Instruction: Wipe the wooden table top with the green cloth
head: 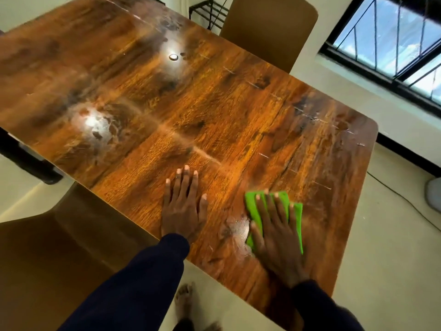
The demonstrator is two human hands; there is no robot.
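Note:
The glossy wooden table top point(214, 111) fills most of the view, with smears and bright light reflections on it. A folded green cloth point(297, 212) lies flat near the table's front right edge. My right hand point(274, 230) presses down on the cloth with straight, spread fingers and covers most of it. A pale wet smear shows on the wood just left of the cloth. My left hand point(183, 206) rests flat on the bare wood to the left of the cloth, fingers straight, holding nothing.
A brown chair point(269, 27) stands at the table's far side and another brown chair point(47, 247) at the near left. A barred window point(393, 37) is at the upper right. A cable point(405, 199) runs over the floor on the right. A bare foot point(185, 299) stands below the table edge.

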